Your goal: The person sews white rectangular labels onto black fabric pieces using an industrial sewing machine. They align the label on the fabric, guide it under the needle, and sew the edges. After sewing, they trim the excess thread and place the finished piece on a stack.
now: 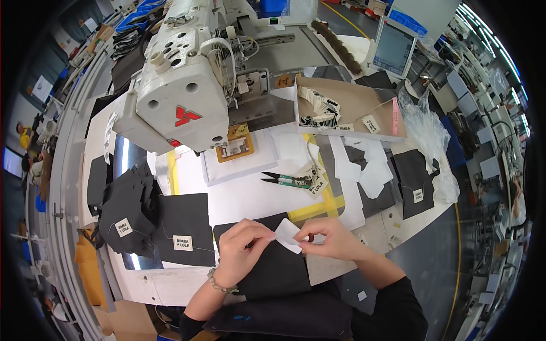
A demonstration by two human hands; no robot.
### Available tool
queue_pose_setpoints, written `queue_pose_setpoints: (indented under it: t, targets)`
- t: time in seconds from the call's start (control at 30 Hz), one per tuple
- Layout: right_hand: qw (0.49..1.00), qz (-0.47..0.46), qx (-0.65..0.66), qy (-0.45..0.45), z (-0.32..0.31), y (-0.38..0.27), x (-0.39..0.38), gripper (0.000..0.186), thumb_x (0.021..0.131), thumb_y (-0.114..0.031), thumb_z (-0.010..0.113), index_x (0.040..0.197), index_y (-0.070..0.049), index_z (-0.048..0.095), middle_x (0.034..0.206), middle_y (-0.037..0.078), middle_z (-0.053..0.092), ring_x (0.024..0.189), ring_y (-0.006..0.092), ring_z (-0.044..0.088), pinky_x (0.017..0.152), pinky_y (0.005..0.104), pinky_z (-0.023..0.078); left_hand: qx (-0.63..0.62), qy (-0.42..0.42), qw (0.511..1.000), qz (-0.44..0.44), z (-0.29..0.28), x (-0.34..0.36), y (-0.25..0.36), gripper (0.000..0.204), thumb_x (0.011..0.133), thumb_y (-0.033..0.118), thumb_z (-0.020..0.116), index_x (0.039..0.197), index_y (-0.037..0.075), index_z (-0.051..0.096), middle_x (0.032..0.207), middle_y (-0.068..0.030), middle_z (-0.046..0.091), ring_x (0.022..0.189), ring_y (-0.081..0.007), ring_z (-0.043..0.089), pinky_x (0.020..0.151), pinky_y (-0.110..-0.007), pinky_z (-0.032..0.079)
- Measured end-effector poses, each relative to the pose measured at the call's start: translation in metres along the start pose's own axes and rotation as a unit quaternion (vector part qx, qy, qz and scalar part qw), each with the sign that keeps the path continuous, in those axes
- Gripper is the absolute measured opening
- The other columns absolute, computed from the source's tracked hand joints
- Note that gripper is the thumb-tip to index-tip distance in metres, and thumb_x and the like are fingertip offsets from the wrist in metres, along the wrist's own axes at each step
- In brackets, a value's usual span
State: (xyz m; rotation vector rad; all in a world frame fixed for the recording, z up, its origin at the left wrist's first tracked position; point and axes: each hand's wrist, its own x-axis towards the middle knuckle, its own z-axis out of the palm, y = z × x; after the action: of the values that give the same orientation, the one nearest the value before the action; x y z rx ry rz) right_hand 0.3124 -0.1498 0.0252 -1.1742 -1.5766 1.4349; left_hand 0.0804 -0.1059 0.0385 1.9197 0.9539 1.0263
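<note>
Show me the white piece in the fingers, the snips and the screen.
White piece [289,231]: head view, on its flat face.
Snips [286,183]: head view, on a green handle.
Screen [393,48]: head view, on its display.

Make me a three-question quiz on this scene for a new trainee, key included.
1. Multiple choice: what is pinched in the right hand?
A) A clear plastic bag
B) A small white piece
C) An orange-yellow frame

2. True or false: the green-handled snips lie outside the shallow open box.

3. Fill in: the beaded bracelet is on the person's ____ wrist.

Key: 1. B; 2. True; 3. left.
</note>
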Motion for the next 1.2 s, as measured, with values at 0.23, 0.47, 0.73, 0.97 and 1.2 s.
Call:
queue_pose_setpoints:
  t: [0.23, 0.47, 0.73, 0.97, 1.2]
  targets:
    - [0.969, 0.031, 0.002, 0.247, -0.095, 0.014, -0.027, 0.014, 0.082, 0.004, 0.066, 0.095, 0.005, 0.069, 0.083, 0.007, 0.068, 0.074, 0.0098, 0.064, 0.064, 0.022, 0.049, -0.027, 0.059, 0.998, -0.01, -0.027, 0.015, -0.016, 0.008, 0.08, -0.007, 0.071, 0.086, -0.002, 0.072, 0.088, -0.0111, 0.074, 0.078, -0.0165, 0.071, 0.069, -0.025, 0.056]
    - [0.828, 0.032, -0.385, 0.406, -0.133, 0.007, -0.027, 0.027, 0.079, -0.001, 0.072, 0.106, -0.004, 0.07, 0.093, 0.005, 0.062, 0.072, 0.0091, 0.059, 0.057, 0.0229, 0.044, 0.023, 0.068, 0.994, -0.084, -0.048, 0.049, -0.075, 0.009, 0.082, 0.002, 0.074, 0.091, -0.001, 0.073, 0.087, -0.0089, 0.073, 0.076, -0.0119, 0.069, 0.07, -0.023, 0.055]
    - [0.942, -0.108, -0.212, 0.236, -0.046, -0.016, 0.07, 0.037, 0.073, -0.011, 0.082, 0.107, -0.011, 0.07, 0.097, 0.004, 0.054, 0.063, 0.0112, 0.049, 0.06, 0.0257, 0.041, -0.068, 0.08, 0.985, -0.14, -0.047, 0.074, -0.088, 0.011, 0.084, 0.003, 0.073, 0.094, -0.002, 0.072, 0.09, -0.0068, 0.073, 0.077, -0.0113, 0.069, 0.07, -0.022, 0.055]
    - [0.917, -0.239, -0.302, 0.103, -0.017, 0.01, 0.153, 0.014, 0.079, -0.015, 0.073, 0.091, -0.012, 0.065, 0.086, 0.001, 0.056, 0.069, 0.0171, 0.054, 0.069, 0.0309, 0.038, -0.028, 0.026, 0.997, -0.062, -0.053, 0.083, -0.09, 0.011, 0.084, -0.001, 0.069, 0.094, 0.002, 0.073, 0.095, -0.0085, 0.074, 0.081, -0.0136, 0.071, 0.069, -0.025, 0.055]
    - [0.738, -0.386, -0.548, 0.078, -0.034, 0.027, 0.169, 0.018, 0.064, -0.015, 0.071, 0.082, -0.017, 0.067, 0.075, -0.005, 0.052, 0.068, 0.0117, 0.053, 0.069, 0.0288, 0.034, 0.195, -0.115, 0.955, 0.189, -0.074, 0.08, -0.115, 0.017, 0.081, 0.002, 0.069, 0.096, 0.009, 0.072, 0.103, -0.0043, 0.073, 0.085, -0.0216, 0.071, 0.072, -0.029, 0.058]
